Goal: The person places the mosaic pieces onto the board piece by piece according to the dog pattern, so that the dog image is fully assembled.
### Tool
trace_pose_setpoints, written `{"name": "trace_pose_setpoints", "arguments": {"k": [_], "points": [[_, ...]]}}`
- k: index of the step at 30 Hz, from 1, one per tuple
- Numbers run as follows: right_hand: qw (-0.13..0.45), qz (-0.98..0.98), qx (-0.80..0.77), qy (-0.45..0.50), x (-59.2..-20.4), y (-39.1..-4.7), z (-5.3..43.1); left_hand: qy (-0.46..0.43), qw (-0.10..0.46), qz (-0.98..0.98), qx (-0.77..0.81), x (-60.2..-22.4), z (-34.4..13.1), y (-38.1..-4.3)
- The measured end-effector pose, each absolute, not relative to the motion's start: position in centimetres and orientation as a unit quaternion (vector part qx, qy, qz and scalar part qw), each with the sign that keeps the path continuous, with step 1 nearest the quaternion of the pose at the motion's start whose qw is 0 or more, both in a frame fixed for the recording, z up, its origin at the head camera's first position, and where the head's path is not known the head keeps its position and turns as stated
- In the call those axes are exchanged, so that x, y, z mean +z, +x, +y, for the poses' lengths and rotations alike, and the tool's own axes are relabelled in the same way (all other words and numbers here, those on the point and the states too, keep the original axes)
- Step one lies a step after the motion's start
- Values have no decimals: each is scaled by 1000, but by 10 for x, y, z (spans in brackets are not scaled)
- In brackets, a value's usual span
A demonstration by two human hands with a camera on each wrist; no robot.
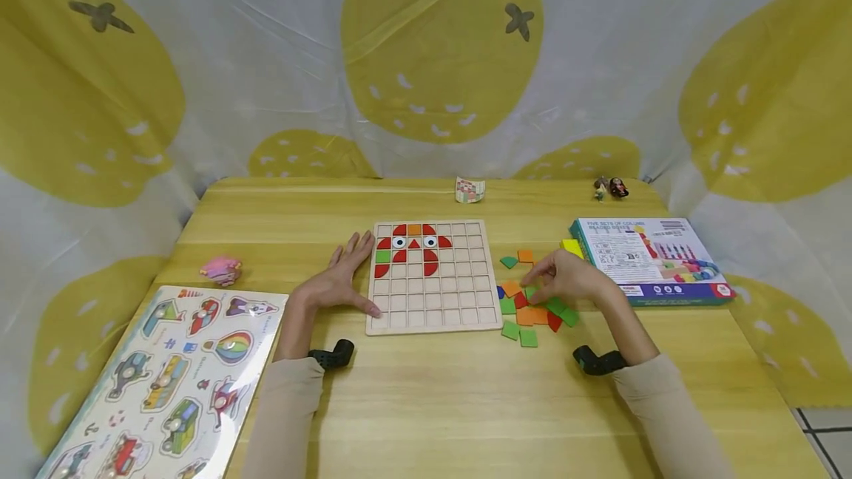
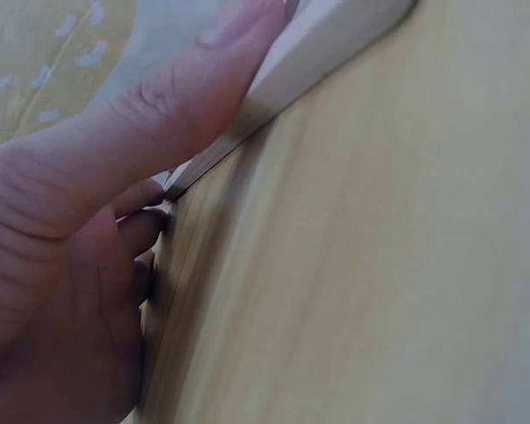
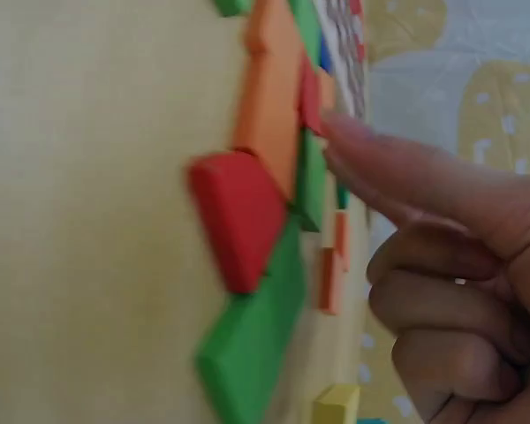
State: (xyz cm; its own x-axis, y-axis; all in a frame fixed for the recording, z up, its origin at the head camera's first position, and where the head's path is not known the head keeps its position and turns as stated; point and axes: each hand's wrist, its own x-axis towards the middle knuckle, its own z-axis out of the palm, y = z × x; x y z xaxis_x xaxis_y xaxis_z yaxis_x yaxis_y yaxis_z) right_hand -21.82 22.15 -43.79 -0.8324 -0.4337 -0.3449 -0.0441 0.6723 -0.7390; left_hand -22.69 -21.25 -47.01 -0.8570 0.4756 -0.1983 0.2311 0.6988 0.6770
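Observation:
A wooden grid board (image 1: 441,322) lies on the table, its upper left cells holding red pieces, an orange square (image 1: 415,229), a green square (image 1: 382,257) and two eye tiles. My left hand (image 1: 339,281) rests at the board's left side, fingers spread, the thumb on its near left corner; the left wrist view shows that thumb (image 2: 172,106) against the board's edge. Over a loose pile of green, orange and red tiles (image 1: 527,316) hovers my right hand (image 1: 566,276), thumb and index finger parted, other fingers curled. In the right wrist view its fingertips are right at a red tile (image 3: 310,97).
A boxed toy set (image 1: 652,257) lies to the right, with yellow blocks (image 1: 571,247) beside it. At left are a picture puzzle board (image 1: 160,390) and a pink toy (image 1: 221,270). A small patterned card (image 1: 470,191) and tiny figures (image 1: 617,188) sit at the back.

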Motion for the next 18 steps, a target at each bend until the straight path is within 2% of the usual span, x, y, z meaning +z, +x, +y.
{"name": "trace_pose_setpoints", "arguments": {"k": [3, 9, 18], "points": [[264, 871, -391, -134, -446, -214, 222, 204, 178, 903, 333, -470, -214, -228], [242, 879, -396, -111, -453, -214, 220, 213, 173, 902, 333, -472, -214, -229], [179, 927, -323, -59, -448, -217, 224, 205, 172, 905, 330, -470, -215, -227]]}}
